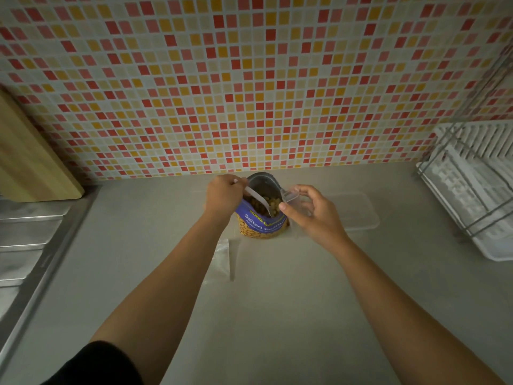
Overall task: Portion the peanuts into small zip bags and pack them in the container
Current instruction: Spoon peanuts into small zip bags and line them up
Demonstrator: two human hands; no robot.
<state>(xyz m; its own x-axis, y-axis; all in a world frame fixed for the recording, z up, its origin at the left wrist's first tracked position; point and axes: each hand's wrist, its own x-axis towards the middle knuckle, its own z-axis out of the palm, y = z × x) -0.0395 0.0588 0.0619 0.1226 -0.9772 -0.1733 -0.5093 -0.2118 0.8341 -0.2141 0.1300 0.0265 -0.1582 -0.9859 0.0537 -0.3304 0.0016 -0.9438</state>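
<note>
The peanut bag (261, 220) stands on the counter (277, 307), spoon (258, 197) in it, small zip bag (291, 196) at its right; container (358, 211) further right, flat zip bag (222, 259) before it, sink (25, 245) left, dish rack (477, 190) right

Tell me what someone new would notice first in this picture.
The red, orange and cream mosaic wall fills the upper half. Below it, mid-counter, the left hand dips a spoon into the open blue peanut bag, while the right hand holds a small clear zip bag beside it.

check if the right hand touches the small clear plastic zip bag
Touching: head view shows the right hand pinching the small clear plastic zip bag.
</note>
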